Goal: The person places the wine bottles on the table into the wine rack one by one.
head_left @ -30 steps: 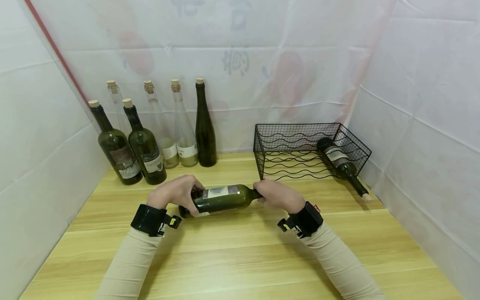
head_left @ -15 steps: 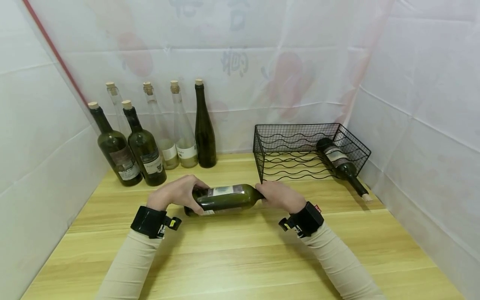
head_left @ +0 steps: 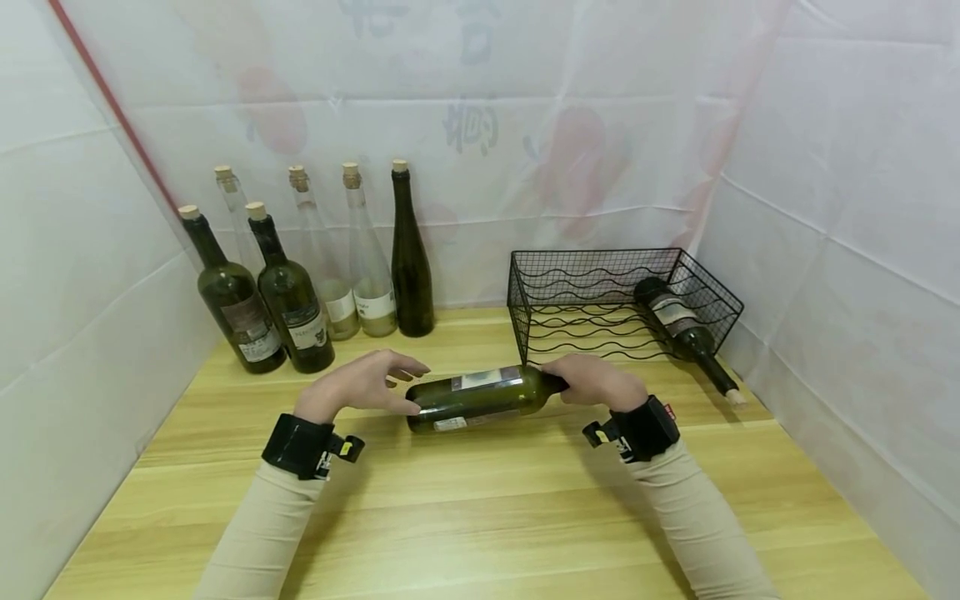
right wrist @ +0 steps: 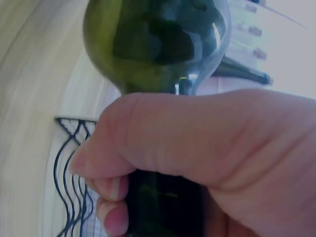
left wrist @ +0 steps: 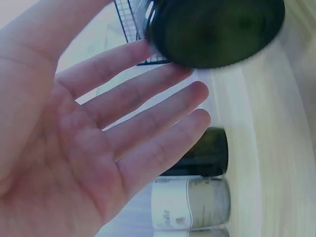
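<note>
A dark green wine bottle [head_left: 480,398] with a pale label lies on its side over the middle of the table, neck to the right. My right hand [head_left: 596,382] grips it round the neck; in the right wrist view the thumb [right wrist: 163,133] wraps across the glass below the shoulder. At the bottle's base, my left hand [head_left: 365,383] is spread with loosened fingers. In the left wrist view its fingers [left wrist: 148,123] are nearly straight, the fingertips close by the round bottle base [left wrist: 217,29].
A black wire wine rack [head_left: 585,304] stands at the back right, with another corked green bottle [head_left: 678,321] lying in its right end. Several corked bottles, dark green [head_left: 292,308] and clear [head_left: 367,275], stand at the back left. White cloth walls [head_left: 847,250] enclose the wooden table [head_left: 465,517].
The bottle has moved to the right with my right hand on its neck. My left hand has stayed about in place and its fingers have let go of the bottle's body.
</note>
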Available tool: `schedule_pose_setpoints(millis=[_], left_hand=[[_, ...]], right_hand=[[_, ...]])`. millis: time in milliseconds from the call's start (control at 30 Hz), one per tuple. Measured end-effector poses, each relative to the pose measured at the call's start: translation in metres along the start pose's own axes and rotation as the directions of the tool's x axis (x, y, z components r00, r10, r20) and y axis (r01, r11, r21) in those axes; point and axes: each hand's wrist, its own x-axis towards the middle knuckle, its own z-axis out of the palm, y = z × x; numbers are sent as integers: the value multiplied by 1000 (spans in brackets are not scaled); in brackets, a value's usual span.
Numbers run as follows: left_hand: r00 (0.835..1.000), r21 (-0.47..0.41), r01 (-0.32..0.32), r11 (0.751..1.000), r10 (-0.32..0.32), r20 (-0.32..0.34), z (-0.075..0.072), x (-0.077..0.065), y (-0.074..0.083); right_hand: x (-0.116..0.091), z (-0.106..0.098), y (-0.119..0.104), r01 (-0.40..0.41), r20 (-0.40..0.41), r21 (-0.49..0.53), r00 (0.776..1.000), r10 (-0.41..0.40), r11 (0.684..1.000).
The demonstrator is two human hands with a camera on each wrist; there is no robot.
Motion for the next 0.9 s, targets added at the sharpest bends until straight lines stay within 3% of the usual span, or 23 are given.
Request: schedule_pose_setpoints(millis=[233, 333, 567, 900], left_hand=[[999, -23, -9, 1000, 8, -34, -9, -7, -5], [999, -22, 8, 1000, -9, -47, -10, -10, -6], [999, -12, -16, 1000, 15, -50, -11, -10, -11], [997, -4, -48, 999, 48, -57, -14, -13, -11]], right_hand=[[-18, -3, 32, 17, -21, 82, 1000, -15, 997], [-30, -5, 44, -24, 6, 121, 1000, 24, 992], [-55, -13, 65, -176, 78, 203, 983, 164, 963], [-69, -17, 92, -203, 134, 291, 976, 171, 935]])
